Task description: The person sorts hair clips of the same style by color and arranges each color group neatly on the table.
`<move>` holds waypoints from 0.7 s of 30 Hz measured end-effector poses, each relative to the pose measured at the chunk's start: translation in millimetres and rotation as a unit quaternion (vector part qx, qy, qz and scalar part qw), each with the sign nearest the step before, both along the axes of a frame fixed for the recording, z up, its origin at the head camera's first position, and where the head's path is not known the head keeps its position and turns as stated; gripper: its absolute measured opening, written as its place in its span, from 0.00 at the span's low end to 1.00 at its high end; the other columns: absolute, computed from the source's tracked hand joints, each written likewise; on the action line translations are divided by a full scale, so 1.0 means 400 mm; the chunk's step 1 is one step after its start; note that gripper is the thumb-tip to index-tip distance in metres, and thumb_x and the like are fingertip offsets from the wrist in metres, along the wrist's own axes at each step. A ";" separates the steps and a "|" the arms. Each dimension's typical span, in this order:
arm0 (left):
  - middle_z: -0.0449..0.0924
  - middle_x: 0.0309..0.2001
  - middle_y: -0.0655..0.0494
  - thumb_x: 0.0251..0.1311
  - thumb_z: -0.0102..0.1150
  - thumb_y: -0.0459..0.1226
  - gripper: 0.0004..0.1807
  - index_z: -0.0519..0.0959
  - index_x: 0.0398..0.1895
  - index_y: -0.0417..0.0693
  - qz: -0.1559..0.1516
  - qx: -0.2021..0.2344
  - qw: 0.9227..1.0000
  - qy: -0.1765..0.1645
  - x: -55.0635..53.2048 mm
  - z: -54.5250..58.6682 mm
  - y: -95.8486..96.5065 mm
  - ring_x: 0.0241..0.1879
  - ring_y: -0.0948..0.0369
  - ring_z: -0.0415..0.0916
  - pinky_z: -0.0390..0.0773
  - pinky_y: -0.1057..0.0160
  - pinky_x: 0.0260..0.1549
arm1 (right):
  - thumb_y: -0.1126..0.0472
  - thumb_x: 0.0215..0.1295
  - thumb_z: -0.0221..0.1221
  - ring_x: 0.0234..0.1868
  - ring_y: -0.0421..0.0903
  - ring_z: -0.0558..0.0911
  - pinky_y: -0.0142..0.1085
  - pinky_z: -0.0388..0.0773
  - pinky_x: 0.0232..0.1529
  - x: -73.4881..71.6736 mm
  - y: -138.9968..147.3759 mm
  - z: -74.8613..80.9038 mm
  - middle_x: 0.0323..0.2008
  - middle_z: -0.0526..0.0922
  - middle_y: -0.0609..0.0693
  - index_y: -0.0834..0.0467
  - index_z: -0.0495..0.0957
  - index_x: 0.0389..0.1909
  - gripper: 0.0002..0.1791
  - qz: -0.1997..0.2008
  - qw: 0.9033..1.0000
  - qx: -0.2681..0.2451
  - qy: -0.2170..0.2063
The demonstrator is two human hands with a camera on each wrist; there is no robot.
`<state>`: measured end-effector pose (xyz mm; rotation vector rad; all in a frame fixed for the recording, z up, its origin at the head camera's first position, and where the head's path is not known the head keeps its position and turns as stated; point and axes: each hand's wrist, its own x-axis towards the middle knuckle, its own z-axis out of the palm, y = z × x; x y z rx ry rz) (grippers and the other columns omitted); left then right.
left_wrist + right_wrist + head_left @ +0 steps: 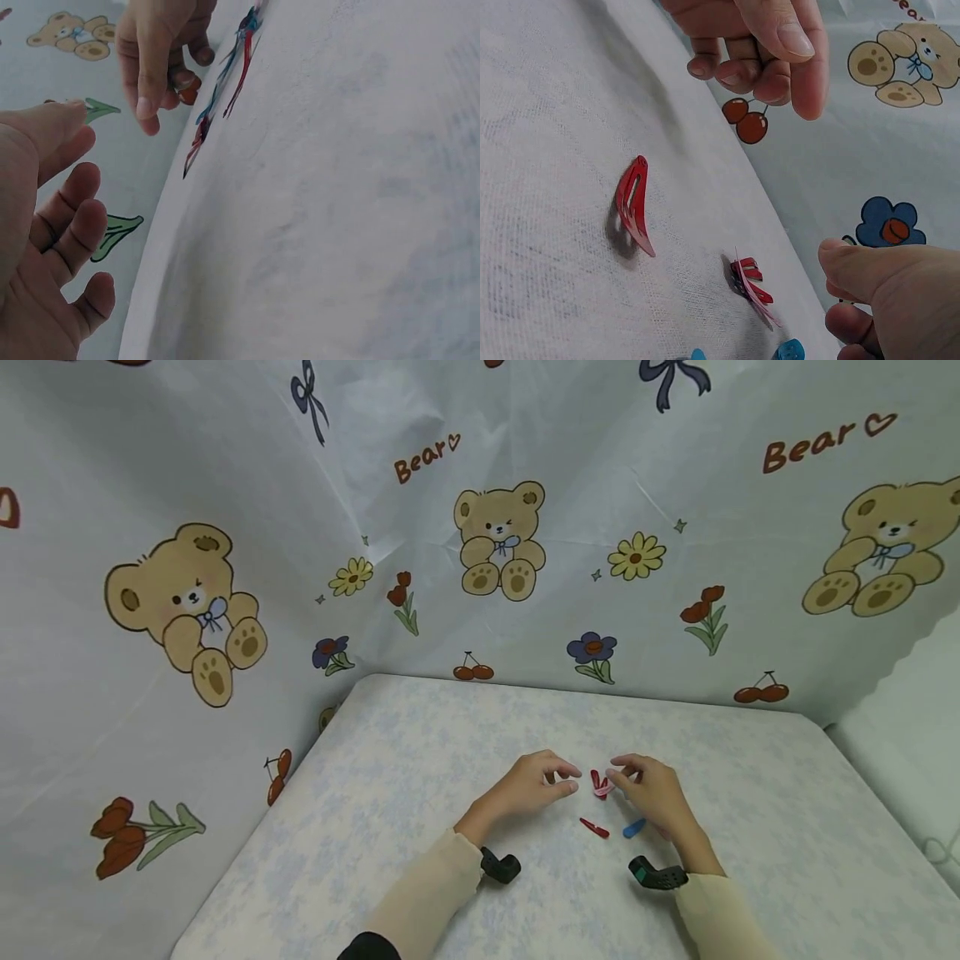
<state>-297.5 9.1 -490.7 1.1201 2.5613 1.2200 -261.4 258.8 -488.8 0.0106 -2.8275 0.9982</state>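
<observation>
My left hand (534,783) hovers over the table, to the left of a small pile of red and pink snap hair clips (600,785). Its fingers are loosely bent and hold nothing. On the pile's other side is my right hand (649,789), thumb and fingertips close to the pink clip and apart from each other. Nearer me lies a single red hair clip (634,206), and to its right a blue hair clip (633,828). In the right wrist view the pile (751,283) shows red clips with a pink one leaning across them.
The table (420,735) has a pale, mottled cover. Behind it and along its left side hangs a white sheet (420,527) printed with bears, flowers and cherries. Each wrist carries a black camera, the left one (501,866) and the right one (658,873).
</observation>
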 end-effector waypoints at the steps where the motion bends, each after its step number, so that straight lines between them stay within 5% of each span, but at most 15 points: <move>1: 0.77 0.43 0.70 0.70 0.57 0.51 0.18 0.83 0.57 0.58 -0.004 -0.004 1.000 0.000 0.001 -0.003 0.003 0.38 0.71 0.71 0.75 0.72 0.35 | 0.51 0.70 0.62 0.32 0.47 0.73 0.34 0.71 0.25 -0.001 -0.001 -0.002 0.38 0.81 0.53 0.58 0.79 0.59 0.22 0.001 1.000 -0.009 -0.006; 12: 0.78 0.30 0.69 0.69 0.59 0.51 0.15 0.84 0.54 0.60 -0.035 -0.039 0.998 -0.042 0.008 -0.024 0.014 0.25 0.70 0.69 0.72 0.71 0.26 | 0.52 0.68 0.64 0.31 0.45 0.76 0.35 0.71 0.29 -0.032 -0.014 -0.014 0.32 0.82 0.51 0.59 0.82 0.54 0.19 0.008 0.999 0.026 0.031; 21: 0.80 0.32 0.73 0.67 0.62 0.49 0.13 0.85 0.51 0.59 -0.049 -0.053 0.997 -0.039 0.011 -0.036 0.018 0.29 0.74 0.73 0.75 0.73 0.31 | 0.50 0.65 0.65 0.32 0.46 0.75 0.37 0.70 0.31 -0.034 -0.027 -0.027 0.31 0.81 0.51 0.60 0.84 0.51 0.20 0.010 0.998 0.054 0.041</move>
